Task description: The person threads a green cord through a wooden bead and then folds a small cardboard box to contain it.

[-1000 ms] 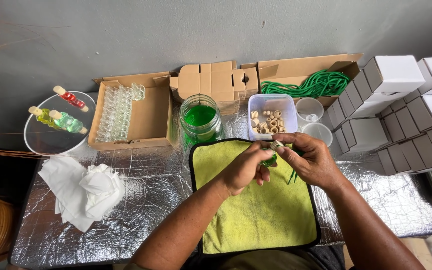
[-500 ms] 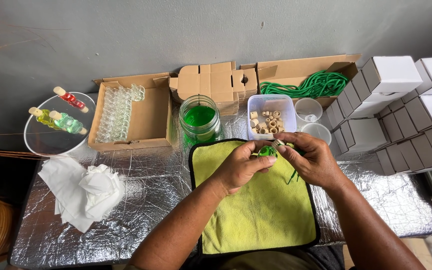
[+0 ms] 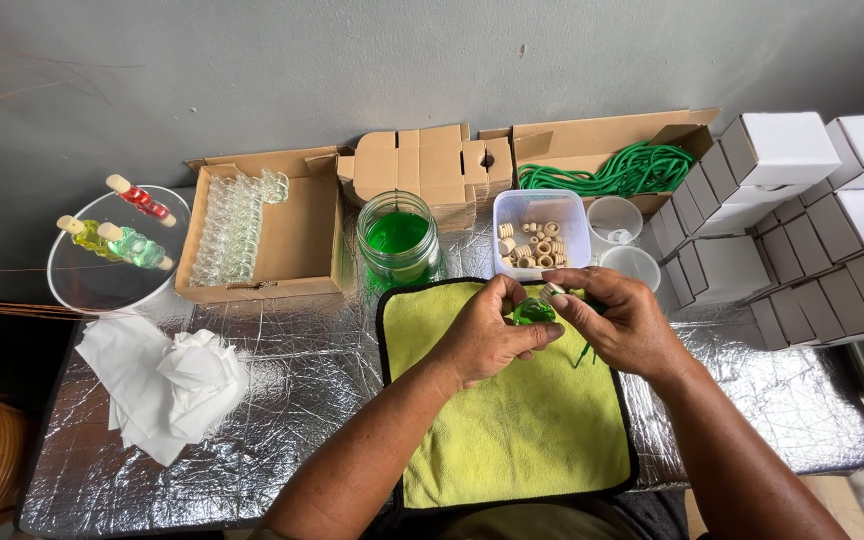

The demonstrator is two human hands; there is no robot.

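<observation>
While both hands are meeting above the yellow cloth [image 3: 512,440], the left hand [image 3: 487,335] is pinching a small green bottle [image 3: 532,312] and the right hand [image 3: 627,325] is closing its fingertips on the bottle's pale top. Just beyond the cloth are sitting a jar of green liquid [image 3: 398,238] and a clear tub of wooden rings [image 3: 540,232]; white boxes [image 3: 782,200] are stacking up to its right.

A single head-worn camera looks steeply down from close above the yellow cloth [image 3: 512,420], facing the grey wall [image 3: 352,70] beyond the cloth's far edge.
</observation>
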